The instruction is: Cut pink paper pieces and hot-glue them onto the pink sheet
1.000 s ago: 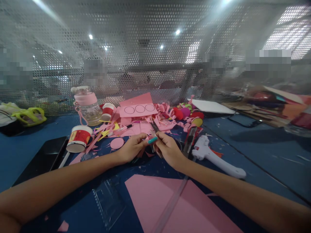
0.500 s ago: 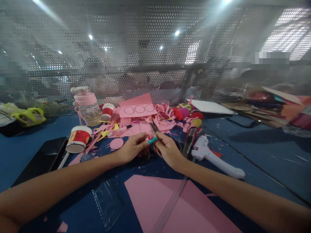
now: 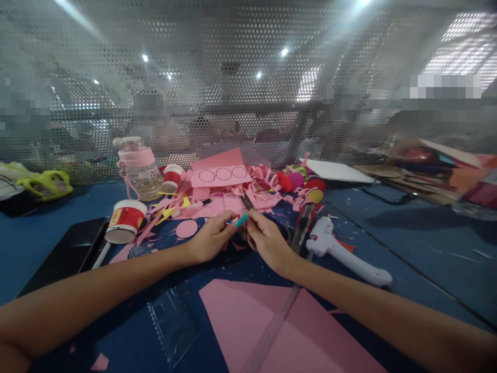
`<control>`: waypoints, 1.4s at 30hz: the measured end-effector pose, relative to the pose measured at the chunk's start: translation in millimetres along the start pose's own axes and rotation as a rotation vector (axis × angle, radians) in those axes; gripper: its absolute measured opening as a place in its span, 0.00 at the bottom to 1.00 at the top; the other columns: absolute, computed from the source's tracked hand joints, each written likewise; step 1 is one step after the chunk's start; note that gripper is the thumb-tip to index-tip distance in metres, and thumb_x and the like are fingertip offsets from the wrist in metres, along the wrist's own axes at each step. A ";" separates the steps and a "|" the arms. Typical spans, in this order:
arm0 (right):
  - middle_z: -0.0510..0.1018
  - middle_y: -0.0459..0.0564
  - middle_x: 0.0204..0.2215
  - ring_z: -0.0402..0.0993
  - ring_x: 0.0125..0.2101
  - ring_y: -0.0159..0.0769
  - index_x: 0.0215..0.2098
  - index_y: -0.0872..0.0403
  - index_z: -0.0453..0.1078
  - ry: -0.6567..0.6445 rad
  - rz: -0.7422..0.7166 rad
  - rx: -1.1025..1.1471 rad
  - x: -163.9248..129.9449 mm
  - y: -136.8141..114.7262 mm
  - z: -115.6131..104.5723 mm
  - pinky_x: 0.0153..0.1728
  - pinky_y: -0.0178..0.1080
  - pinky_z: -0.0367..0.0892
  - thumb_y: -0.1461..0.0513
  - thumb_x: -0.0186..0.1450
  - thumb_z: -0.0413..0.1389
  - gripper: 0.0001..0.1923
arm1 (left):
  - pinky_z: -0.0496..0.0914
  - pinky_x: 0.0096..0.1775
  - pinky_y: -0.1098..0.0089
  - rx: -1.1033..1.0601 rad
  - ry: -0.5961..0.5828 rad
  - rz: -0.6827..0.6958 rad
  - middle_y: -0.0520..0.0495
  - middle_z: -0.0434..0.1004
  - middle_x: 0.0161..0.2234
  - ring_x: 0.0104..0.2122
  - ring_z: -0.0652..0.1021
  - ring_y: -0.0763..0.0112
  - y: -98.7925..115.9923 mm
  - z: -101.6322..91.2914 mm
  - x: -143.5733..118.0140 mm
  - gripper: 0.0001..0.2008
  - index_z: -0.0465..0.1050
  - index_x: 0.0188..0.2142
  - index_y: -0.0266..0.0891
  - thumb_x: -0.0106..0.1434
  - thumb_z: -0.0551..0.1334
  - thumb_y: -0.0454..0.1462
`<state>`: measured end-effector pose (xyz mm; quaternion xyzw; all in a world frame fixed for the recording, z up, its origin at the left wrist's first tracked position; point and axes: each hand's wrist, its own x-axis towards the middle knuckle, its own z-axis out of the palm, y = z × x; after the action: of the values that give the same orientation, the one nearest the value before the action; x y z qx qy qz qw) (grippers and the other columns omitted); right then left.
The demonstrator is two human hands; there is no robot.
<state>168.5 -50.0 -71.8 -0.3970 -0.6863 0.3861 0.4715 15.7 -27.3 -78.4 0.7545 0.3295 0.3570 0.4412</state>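
Note:
My left hand (image 3: 209, 239) and my right hand (image 3: 267, 239) meet over the blue table (image 3: 419, 243), fingertips together. Between them sits a small teal stick-like object (image 3: 241, 221), pinched at its ends by both hands. A small pink paper piece shows under the fingers, partly hidden. Just beyond the fingertips lie scissors (image 3: 246, 202) on pink paper scraps (image 3: 217, 206). A large pink sheet (image 3: 272, 331) with a clear ruler (image 3: 272, 326) across it lies near me.
A white glue gun (image 3: 341, 251) lies right of my hands. Left stand a tipped paper cup (image 3: 126, 221), a pink bottle (image 3: 140, 168), a black tablet (image 3: 66, 254). Pink card with drawn circles (image 3: 221, 175) and coloured balls (image 3: 298, 181) sit behind. Perforated metal screen (image 3: 233, 77) closes the back.
The teal object has tilted slightly upward between my fingers. Both hands stay in nearly the same place.

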 end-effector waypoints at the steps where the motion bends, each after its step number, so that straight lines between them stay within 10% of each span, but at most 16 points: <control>1: 0.58 0.38 0.15 0.53 0.15 0.25 0.23 0.52 0.54 0.008 -0.001 -0.009 0.2 -0.8 0.1 0.16 0.31 0.51 0.56 0.64 0.45 0.13 | 0.53 0.16 0.80 -0.011 0.011 -0.002 0.59 0.56 0.16 0.13 0.58 0.83 0.3 -0.2 0.5 0.17 0.61 0.35 0.37 0.61 0.51 0.49; 21: 0.54 0.35 0.11 0.47 0.11 0.23 0.20 0.52 0.54 0.093 0.191 0.128 5.2 -18.7 7.1 0.14 0.30 0.46 0.62 0.61 0.46 0.11 | 0.57 0.17 0.79 -0.114 -0.016 -0.005 0.57 0.61 0.18 0.16 0.63 0.82 -1.3 0.6 1.9 0.15 0.59 0.29 0.37 0.62 0.51 0.48; 42: 0.57 0.39 0.17 0.50 0.18 0.26 0.23 0.52 0.56 0.120 -0.038 -0.041 -2.8 -4.1 4.7 0.18 0.32 0.49 0.59 0.63 0.47 0.11 | 0.52 0.14 0.82 -0.202 -0.036 -0.016 0.62 0.57 0.11 0.10 0.59 0.82 -1.5 -1.8 1.7 0.13 0.60 0.36 0.38 0.60 0.55 0.46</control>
<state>164.0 -54.9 -70.3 -0.4160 -0.6718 0.3386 0.5109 14.9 -24.5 -78.7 0.7099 0.2897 0.3713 0.5237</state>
